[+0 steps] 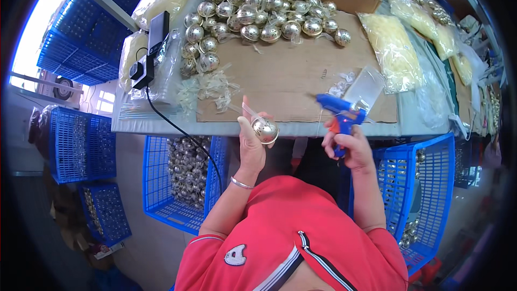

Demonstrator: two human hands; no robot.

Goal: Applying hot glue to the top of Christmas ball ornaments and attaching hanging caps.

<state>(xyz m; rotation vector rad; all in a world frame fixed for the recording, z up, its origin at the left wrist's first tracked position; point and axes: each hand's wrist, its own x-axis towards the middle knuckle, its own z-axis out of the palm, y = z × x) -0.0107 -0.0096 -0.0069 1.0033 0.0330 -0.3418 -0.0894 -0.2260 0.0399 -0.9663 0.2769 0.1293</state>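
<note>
In my left hand, just off the table's front edge, sits a shiny gold ball ornament with a pale translucent strip at its top. My right hand is wrapped round the handle of a blue glue gun, whose nozzle points left, apart from the ball. Beyond the glue gun a clear plastic box rests on the cardboard, next to small clear pieces. Loose translucent strips lie in a heap to the left.
Many gold balls are piled at the back of the cardboard sheet. Bags of pale yellow material flank it. A black cable runs from a power strip over the edge. Blue crates holding balls stand below on both sides.
</note>
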